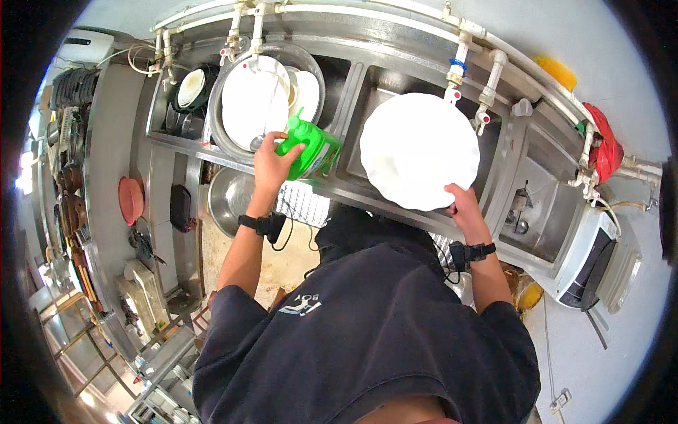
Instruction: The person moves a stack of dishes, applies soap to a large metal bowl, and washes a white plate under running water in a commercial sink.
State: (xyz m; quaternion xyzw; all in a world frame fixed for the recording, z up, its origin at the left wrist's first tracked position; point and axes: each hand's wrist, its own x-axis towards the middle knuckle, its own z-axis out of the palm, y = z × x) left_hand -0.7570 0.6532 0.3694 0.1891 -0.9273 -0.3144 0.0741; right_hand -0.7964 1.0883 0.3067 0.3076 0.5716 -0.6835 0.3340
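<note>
My left hand (275, 161) grips a green pump bottle (312, 151) by its upper part, over the sink's front edge. The bottle leans, and its pump head points towards a large metal basin (213, 114). White plates (254, 100) fill that basin, with a spoon or ladle among them. At its lower right rim, a big white plate with a wavy edge (418, 151) is held by my right hand (463, 206). The plate is above the middle sink compartment (371, 87) and hides much of it. Its underside cannot be seen.
White pipes with taps (454, 79) run along the back of the steel sink. A right-hand compartment (545, 212) holds a ladle and other utensils. Bowls (190, 89) stand in the left corner. A metal bowl (231, 199) sits below the counter. A red plastic bag (608, 143) hangs at right.
</note>
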